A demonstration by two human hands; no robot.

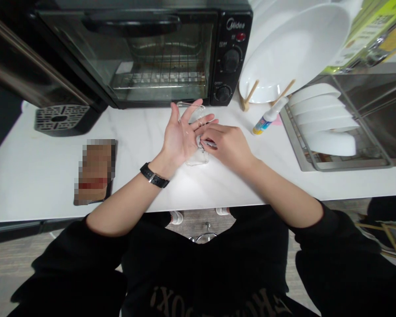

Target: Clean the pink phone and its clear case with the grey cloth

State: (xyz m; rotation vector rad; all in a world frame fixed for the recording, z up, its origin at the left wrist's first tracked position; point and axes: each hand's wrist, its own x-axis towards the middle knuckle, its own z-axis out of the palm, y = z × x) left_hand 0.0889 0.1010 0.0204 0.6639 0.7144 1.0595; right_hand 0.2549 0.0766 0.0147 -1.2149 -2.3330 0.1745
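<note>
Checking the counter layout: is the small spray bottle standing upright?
No, the spray bottle lies on its side on the white counter, beside the dish rack.

Counted on counter: 1 toaster oven (145,53), w/ 2 knobs (231,59) seen on its front. 1 clear phone case (198,132), 1 small spray bottle (267,119), 1 phone (95,171) (pixelated). 2 hands noted: left hand (181,134), right hand (226,143). 1 wristwatch (154,176). 1 dish rack (333,160); approx. 5 white plates (326,127) stacked in it, exact no. unclear. 1 large white dish (293,53) propped upright.
</note>
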